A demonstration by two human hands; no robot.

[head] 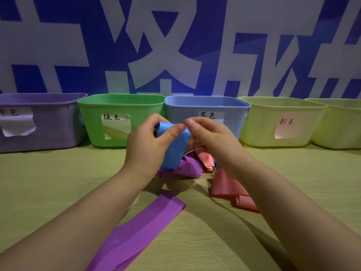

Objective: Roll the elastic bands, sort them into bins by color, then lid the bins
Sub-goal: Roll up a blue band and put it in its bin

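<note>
Though in hands (150, 147) (213, 139), blue band (173, 153) partly hidden

— What stands at the back?
— A backdrop (58, 45), deep blue with huge white characters, cut off by the frame's edges. It fills the upper part of the view.
— And underneath?
— A worktop (48, 182) covered in yellow-green cloth, faintly ribbed and a little wrinkled near the front right. Soft dark shadows lie across its middle.

Two hands, left hand (148, 141) and right hand (211, 137), pinching a blue band (173, 149), colored bins behind, purple band (144, 227) on the counter (48, 182)
</note>
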